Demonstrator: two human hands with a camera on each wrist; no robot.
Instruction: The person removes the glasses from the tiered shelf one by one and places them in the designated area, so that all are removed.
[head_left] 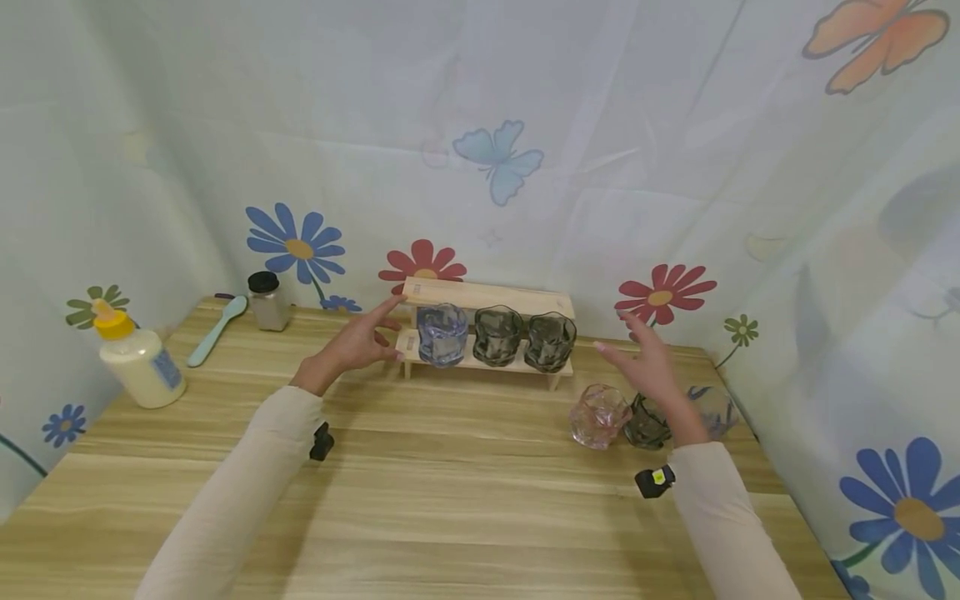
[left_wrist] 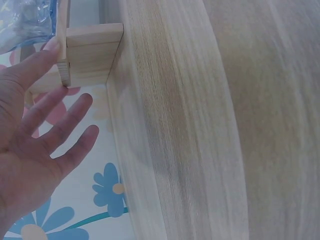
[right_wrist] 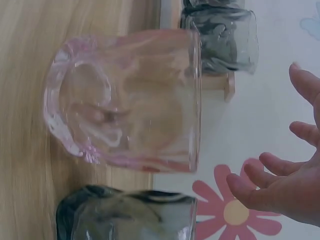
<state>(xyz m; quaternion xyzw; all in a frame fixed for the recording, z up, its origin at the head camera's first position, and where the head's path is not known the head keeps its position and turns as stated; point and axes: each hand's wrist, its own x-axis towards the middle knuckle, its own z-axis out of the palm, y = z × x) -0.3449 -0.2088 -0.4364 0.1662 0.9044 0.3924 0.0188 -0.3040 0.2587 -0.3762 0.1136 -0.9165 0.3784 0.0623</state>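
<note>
A small two-tier wooden rack (head_left: 487, 294) stands at the back of the table, with a bluish glass (head_left: 442, 335), a dark grey glass (head_left: 497, 335) and another dark grey glass (head_left: 550, 342) in a row on its lower shelf. My left hand (head_left: 358, 340) is at the rack's left end, fingers spread. In the left wrist view, its thumb (left_wrist: 42, 60) touches the shelf's end. Beyond the rack's right end my right hand (head_left: 647, 360) hovers with spread fingers, holding nothing. Below it are a pink glass (head_left: 600, 417), a dark glass (head_left: 647, 423) and a clear bluish glass (head_left: 714, 412).
On the left of the table (head_left: 450, 500) stand a glue bottle (head_left: 142, 367) with a yellow cap and a small jar (head_left: 268, 302) with a black lid. A pale green spoon (head_left: 216, 332) lies between them. A flowered curtain (head_left: 360, 167) hangs right behind the table.
</note>
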